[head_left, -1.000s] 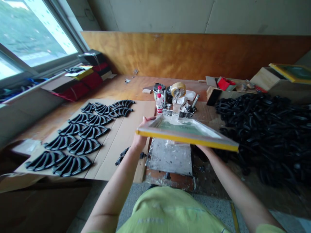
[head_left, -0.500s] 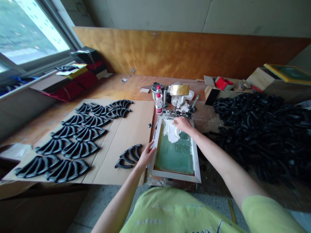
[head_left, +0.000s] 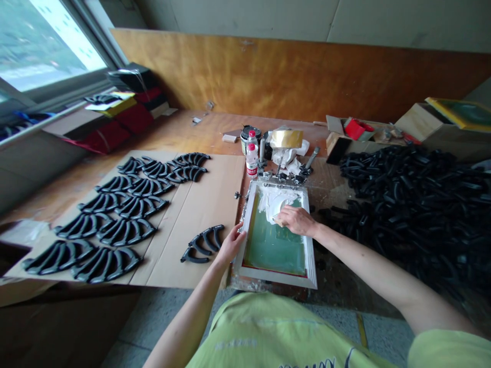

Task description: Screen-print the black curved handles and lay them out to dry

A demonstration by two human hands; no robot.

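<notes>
Steadying the screen frame's [head_left: 274,276] edge, left grip [head_left: 230,243] (closure: cannot tell). Right grip [head_left: 298,220] clenched round a mostly hidden scraper [head_left: 280,223]; uneven pressure could streak the white paste [head_left: 270,201].

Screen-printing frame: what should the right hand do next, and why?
Probably draw the right hand toward the body, across the green mesh. It sits by the near edge of the white paste, green mesh shows nearer the body, and the left hand touches the screen-printing frame.
</notes>
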